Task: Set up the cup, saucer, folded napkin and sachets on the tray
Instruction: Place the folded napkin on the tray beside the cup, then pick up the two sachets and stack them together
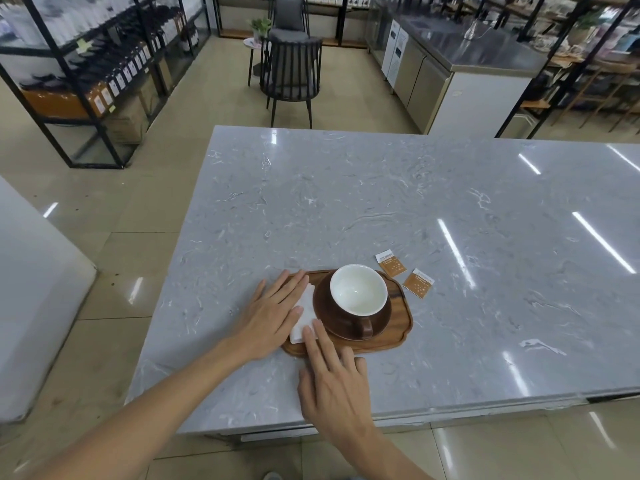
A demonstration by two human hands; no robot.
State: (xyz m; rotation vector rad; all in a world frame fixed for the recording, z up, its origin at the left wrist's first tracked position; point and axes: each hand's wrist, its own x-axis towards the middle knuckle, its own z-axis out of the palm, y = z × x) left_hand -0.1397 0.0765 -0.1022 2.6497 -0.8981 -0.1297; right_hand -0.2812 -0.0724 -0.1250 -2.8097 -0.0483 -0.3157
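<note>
A broad grey marble-look counter (381,209) fills the middle of the room, glossy with streaks of ceiling light, and everything is happening near its front edge. There sits the wooden tray (403,322), dark brown with a scalloped rim, lying flat on the stone. On the tray's right half rests a brown saucer (323,313), and squarely on that saucer stands the cup (358,294), brown outside, white inside, upright and empty, its handle pointing toward six o'clock. At nine o'clock from the cup, on the tray's left half and touching the saucer's edge, lies the folded white napkin (304,315). Both hands are on it: the left hand (273,313) comes in from seven o'clock, palm down, fingers spread flat and pressing over the napkin's left side and far corner, partly hiding it. The right hand (334,379) reaches up from six o'clock, fingers held loosely together and extended, its fingertips on the napkin's near corner; it is flat rather than pinching anything. Off the tray, on the bare counter at about one o'clock from the cup, lie two small orange-and-white sachets: the farther sachet (391,263) just beyond the tray's far right corner, the nearer sachet (418,283) just beside the tray's right rim, the pair close together but apart.
</note>
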